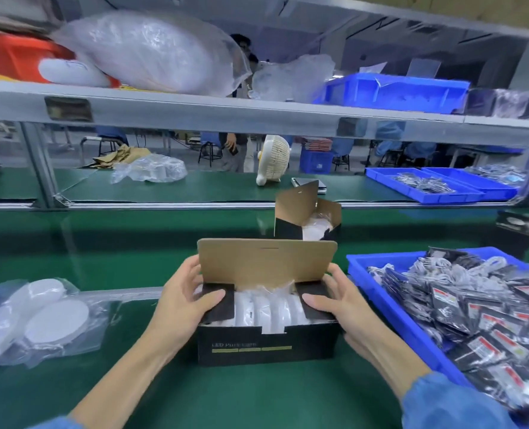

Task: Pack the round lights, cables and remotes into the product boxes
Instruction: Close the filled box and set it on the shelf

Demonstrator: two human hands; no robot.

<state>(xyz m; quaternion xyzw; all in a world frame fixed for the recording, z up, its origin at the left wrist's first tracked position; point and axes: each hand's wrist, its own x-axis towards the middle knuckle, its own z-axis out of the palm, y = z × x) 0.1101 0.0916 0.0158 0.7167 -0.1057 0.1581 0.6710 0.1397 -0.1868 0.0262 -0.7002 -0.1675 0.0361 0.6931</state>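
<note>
A black product box (266, 345) stands on the green mat in front of me, its brown lid flap upright at the back. Several white round lights (266, 311) in clear wrap stand on edge inside it. My left hand (184, 301) grips the box's left end, its thumb pressing the left black side flap down. At the right end my right hand (339, 300) holds the box the same way, thumb on the right side flap. Behind it a second open black box (306, 221) stands with white contents showing.
A blue bin (381, 292) at my right holds bagged remotes (480, 317) and white cables (427, 267). Bagged round lights (40, 320) lie at my left. Across the belt are a white fan (272, 159), blue trays (440, 184) and a shelf with plastic bags. People stand in the background.
</note>
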